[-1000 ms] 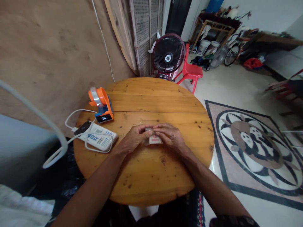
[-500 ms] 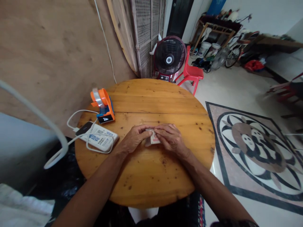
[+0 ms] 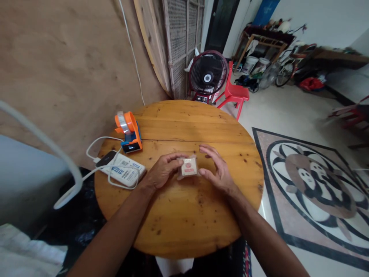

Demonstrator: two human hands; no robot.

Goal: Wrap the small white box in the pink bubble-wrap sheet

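A small, pale, square packet (image 3: 188, 167) with red print and a clear wrapper sits over the middle of the round wooden table (image 3: 173, 215). My left hand (image 3: 165, 169) grips its left side, thumb on top and fingers behind. To the right of the packet, my right hand (image 3: 217, 169) is open, its thumb and fingers apart with nothing between them. The right thumb tip is close to the packet's right edge; whether it touches I cannot tell.
On the table's left stand an orange and blue tape dispenser (image 3: 129, 132) and a white power bank (image 3: 122, 169) with a looped white cable (image 3: 108, 171). Beyond the far edge are a fan (image 3: 208, 75) and a red plastic chair (image 3: 235, 92). A wooden wall (image 3: 72, 57) borders the left.
My right hand has let go of the packet and moved right, its fingers spreading. The packet's printed top now shows, still in my left hand. The view has shifted slightly.
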